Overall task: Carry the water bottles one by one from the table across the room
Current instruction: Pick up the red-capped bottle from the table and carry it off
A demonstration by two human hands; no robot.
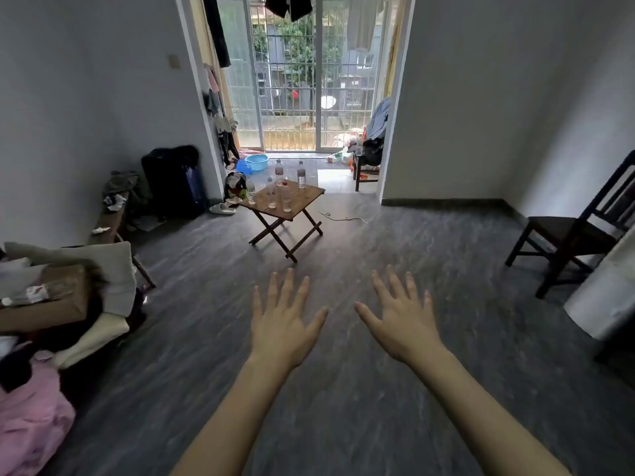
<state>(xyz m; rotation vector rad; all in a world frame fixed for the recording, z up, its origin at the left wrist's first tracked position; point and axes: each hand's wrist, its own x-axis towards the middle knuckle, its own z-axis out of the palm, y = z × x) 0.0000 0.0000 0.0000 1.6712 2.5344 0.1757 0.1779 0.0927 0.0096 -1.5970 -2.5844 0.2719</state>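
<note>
Near the camera, the left hand and right hand were spread flat above the floor, fingers straight, holding nothing. Well beyond them, five bottles stood upright on the folding table. No carry appeared under way; all the visible bottles seemingly remained to move.

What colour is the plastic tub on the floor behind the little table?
Light blue. The plastic basin shows best in the head view, near the balcony door.

Brown wooden table, clear bottles, grey streaked floor, blue basin.
</note>
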